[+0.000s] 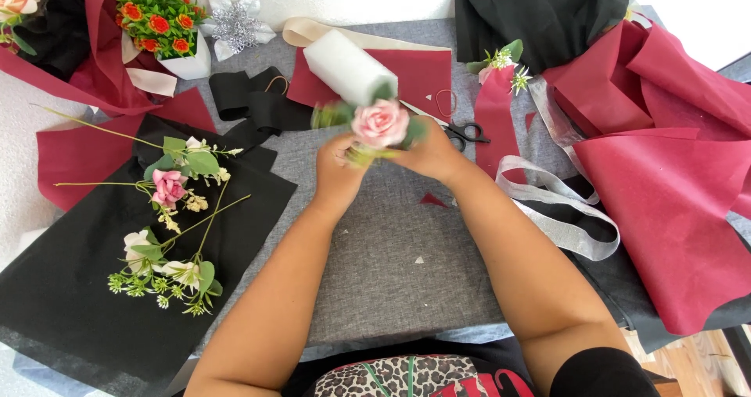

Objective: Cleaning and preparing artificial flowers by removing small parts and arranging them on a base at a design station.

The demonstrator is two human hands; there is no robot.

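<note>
My left hand (336,166) and my right hand (432,153) meet above the grey table (391,256), both closed on a small bunch of artificial flowers. A pink rose (380,122) faces up between them, with green leaves on either side. Its stems are blurred and mostly hidden by my fingers. Just behind the rose lies a white roll (348,67) on a dark red sheet (418,76).
Loose flower stems (174,225) lie on black wrapping paper (86,287) at the left. Black scissors (466,133) sit behind my right hand. Dark red paper sheets (673,209) and a grey ribbon (563,209) fill the right. An orange flower pot (164,25) stands at the back left.
</note>
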